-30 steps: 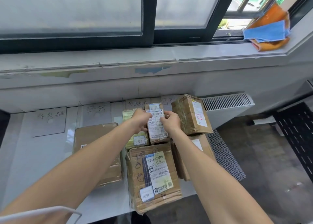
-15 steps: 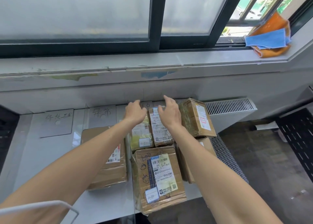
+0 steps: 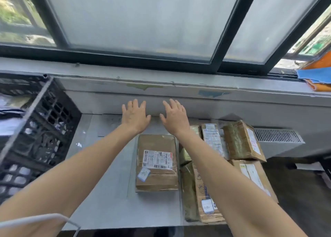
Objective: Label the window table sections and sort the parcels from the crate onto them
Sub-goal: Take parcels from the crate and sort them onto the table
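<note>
A second ago both my hands were pinching the narrow parcel (image 3: 212, 140) with the long white label; now I have let it go and it stands on edge in the far right group on the table (image 3: 107, 183), between a greenish taped parcel and the tilted brown box (image 3: 241, 140). My left hand (image 3: 135, 116) and right hand (image 3: 174, 117) are empty, fingers (image 3: 134, 104) spread and straight, hovering side by side over the far edge of the table just below the window sill (image 3: 161, 79), touching nothing that I can see. My view has also swung left, so the black crate (image 3: 35, 129) now shows at the left end of the table (its contents are blurred, though pale wrapped shapes show through the mesh). The flat brown parcel (image 3: 157, 162) lies alone in the middle section, just near of my wrists. The paper labels (image 3: 109, 123) at the far edge are too faint here to read. I judge that parcel sorted, and the sensible next step is a reach left into the crate for another one.
</note>
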`<state>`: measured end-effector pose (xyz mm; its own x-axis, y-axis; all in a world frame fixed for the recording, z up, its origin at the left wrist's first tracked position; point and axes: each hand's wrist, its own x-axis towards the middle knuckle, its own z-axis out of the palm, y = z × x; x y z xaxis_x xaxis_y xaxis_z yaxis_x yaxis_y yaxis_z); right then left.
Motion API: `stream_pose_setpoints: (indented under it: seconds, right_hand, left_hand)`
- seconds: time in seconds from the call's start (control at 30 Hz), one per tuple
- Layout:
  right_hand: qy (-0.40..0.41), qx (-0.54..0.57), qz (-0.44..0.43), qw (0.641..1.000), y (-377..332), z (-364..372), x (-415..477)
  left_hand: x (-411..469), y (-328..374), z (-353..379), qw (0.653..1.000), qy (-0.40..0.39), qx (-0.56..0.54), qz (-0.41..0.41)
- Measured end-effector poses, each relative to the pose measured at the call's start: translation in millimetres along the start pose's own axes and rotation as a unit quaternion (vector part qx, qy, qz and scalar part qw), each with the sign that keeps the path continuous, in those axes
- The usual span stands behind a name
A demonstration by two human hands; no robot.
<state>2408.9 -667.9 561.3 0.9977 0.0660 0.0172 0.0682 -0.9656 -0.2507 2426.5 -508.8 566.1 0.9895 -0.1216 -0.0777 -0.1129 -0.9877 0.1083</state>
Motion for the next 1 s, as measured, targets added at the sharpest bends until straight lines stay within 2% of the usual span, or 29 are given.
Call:
stream_pose_setpoints:
  seconds: [0.37,0.57,0.77,1.0]
  right_hand:
    - [0.008,-0.002,-0.153,0.988,-298.7,18.0,31.9]
    - [-0.021,0.002,-0.248,0.969,-435.8,51.8,28.9]
    - [-0.081,-0.018,-0.290,0.953,-496.9,91.6,24.5]
    - [-0.139,-0.072,-0.282,0.946,-511.7,125.5,29.5]
  left_hand:
    - [-67.4,-289.0,-105.0,0.988,0.068,-0.008,-0.141]
    - [-121.8,-426.2,-112.0,0.962,0.050,-0.037,-0.264]
    - [-158.0,-493.9,-77.0,0.941,0.010,-0.090,-0.325]
    - [-144.7,-503.9,-35.9,0.946,-0.053,-0.130,-0.292]
